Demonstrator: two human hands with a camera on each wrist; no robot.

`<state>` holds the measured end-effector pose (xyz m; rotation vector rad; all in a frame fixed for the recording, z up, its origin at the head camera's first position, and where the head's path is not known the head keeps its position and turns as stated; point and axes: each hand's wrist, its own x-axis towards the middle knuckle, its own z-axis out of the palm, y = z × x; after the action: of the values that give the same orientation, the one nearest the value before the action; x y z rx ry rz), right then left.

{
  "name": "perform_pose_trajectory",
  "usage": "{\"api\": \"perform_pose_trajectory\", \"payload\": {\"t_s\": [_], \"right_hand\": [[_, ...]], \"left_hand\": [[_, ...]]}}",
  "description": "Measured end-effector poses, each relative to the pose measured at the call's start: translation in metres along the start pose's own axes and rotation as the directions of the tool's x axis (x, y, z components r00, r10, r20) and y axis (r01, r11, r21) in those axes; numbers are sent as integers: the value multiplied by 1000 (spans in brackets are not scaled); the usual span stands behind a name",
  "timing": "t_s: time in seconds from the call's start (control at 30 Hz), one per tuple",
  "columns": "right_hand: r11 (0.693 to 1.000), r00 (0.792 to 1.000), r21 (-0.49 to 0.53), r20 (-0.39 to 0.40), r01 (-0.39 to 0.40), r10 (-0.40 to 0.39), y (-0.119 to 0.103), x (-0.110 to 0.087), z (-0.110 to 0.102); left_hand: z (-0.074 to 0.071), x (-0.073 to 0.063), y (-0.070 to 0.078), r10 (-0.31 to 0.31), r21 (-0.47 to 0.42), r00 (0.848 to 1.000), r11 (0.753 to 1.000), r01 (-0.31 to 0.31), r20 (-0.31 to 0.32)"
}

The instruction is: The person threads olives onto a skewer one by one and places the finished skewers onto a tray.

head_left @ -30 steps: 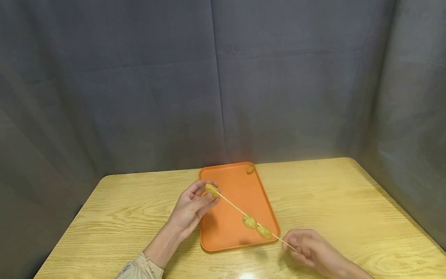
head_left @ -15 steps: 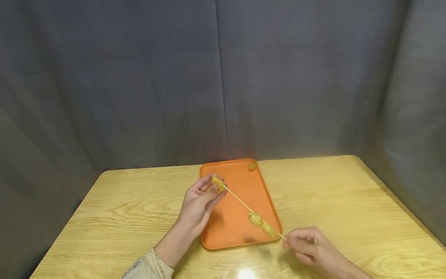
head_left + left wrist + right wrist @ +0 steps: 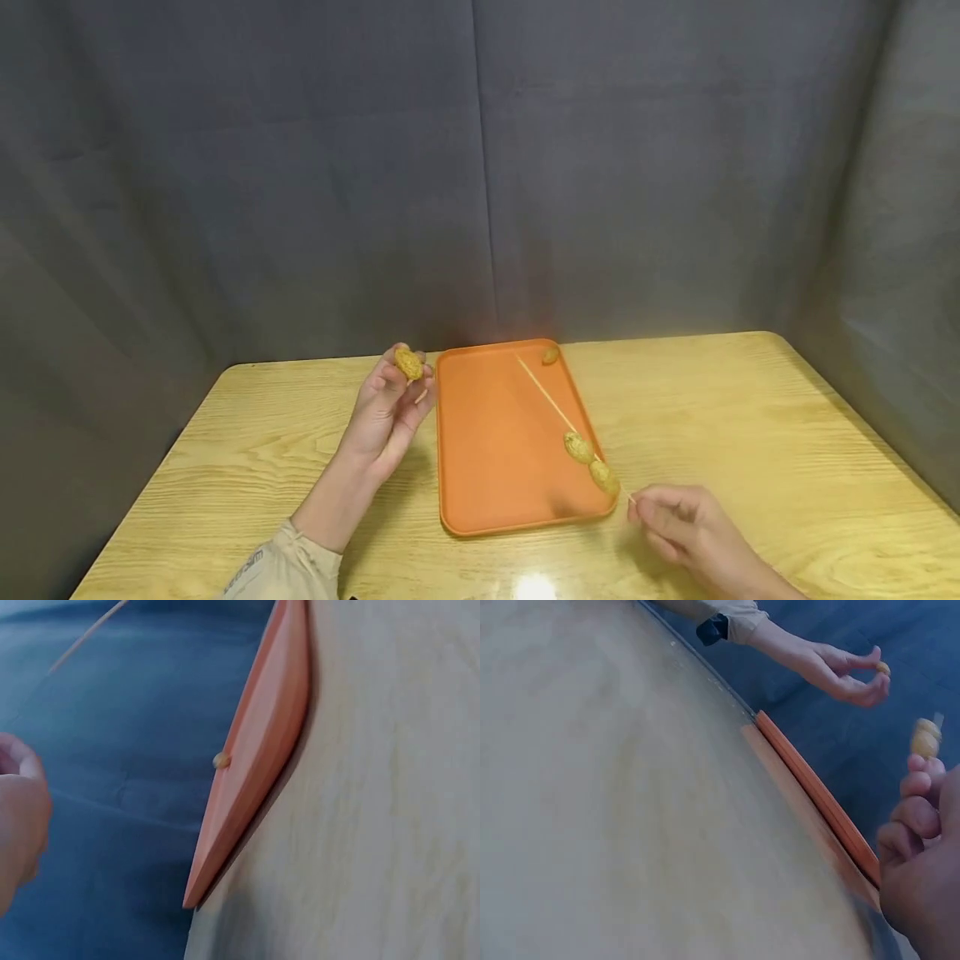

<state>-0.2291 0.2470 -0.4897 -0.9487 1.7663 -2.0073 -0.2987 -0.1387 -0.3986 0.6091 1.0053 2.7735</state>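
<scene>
My left hand (image 3: pixel 390 404) pinches a golden-brown oval food ball (image 3: pixel 408 363) between thumb and fingers, up at the tray's left side. The ball is off the skewer. My right hand (image 3: pixel 690 529) pinches the lower end of a thin wooden skewer (image 3: pixel 553 403) at the tray's near right corner. Two more such balls, an upper one (image 3: pixel 578 447) and a lower one (image 3: pixel 603 477), are threaded on it near that hand. Beyond them the bare tip points up and left over the orange tray (image 3: pixel 498 467). In the right wrist view the threaded balls (image 3: pixel 925 740) stand above my fingers.
Another small brown ball (image 3: pixel 551 356) lies in the tray's far right corner. The tray sits on a wood-grain table (image 3: pixel 750 417). Dark grey cloth (image 3: pixel 337 208) hangs behind the table and along its sides.
My left hand has drawn the ball off the skewer's tip and moved left and up with it. My right hand has shifted slightly right with the skewer and its two balls.
</scene>
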Motion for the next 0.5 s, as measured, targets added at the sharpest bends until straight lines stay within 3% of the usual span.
{"api": "perform_pose_trajectory", "payload": {"t_s": [0.1,0.2,0.3,0.5], "right_hand": [[989,995,-143,-83,42,-54,-1,-3,10],[970,988,-241,-140,25,-60,-3,-7,22],[959,987,-283,-152,1,-46,-5,-8,30],[958,994,-285,-103,15,-46,-4,-8,33]], "left_hand": [[3,-1,-9,-28,6,999,1000,27,46],[7,-2,-18,-50,18,997,999,49,51],[10,-3,-24,-66,23,997,998,65,44],[16,-6,-33,-95,47,995,994,94,23]]}}
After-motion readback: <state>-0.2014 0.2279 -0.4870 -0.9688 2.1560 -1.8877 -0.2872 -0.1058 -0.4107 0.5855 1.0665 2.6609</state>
